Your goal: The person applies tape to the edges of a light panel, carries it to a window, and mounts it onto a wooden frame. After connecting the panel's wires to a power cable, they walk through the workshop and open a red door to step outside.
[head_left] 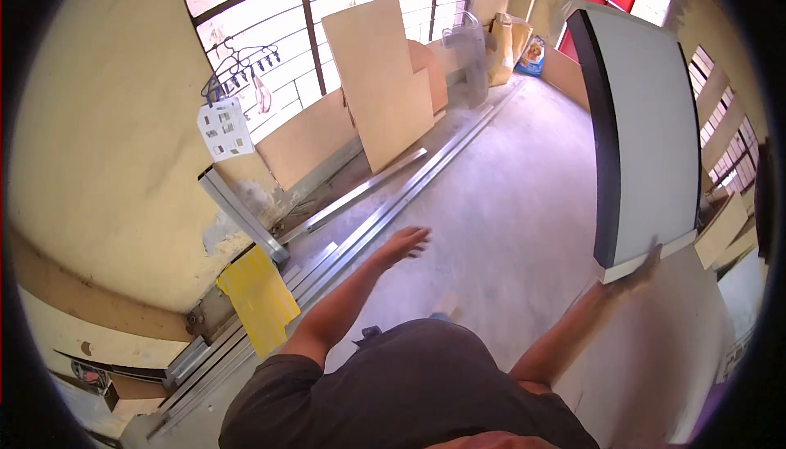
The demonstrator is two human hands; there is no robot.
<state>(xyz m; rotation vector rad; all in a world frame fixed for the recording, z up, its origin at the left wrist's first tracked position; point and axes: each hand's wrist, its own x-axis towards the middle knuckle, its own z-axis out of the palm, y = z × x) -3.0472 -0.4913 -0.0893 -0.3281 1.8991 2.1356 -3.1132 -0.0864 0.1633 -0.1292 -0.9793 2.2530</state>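
My right hand is at the near lower edge of a tall panel with a pale grey face and a black side. The thumb shows over the white bottom edge, and the other fingers are partly hidden and blurred. The panel stands tilted on my right. Out in front of me, above the pale floor, my left hand holds nothing, its fingers loosely spread. Nearest to it on the left lie long silver metal profiles.
Wooden boards lean against the barred window. A yellow sheet lies at lower left beside an upright metal piece. A hanger with clips hangs at the window. Bags stand in the far corner.
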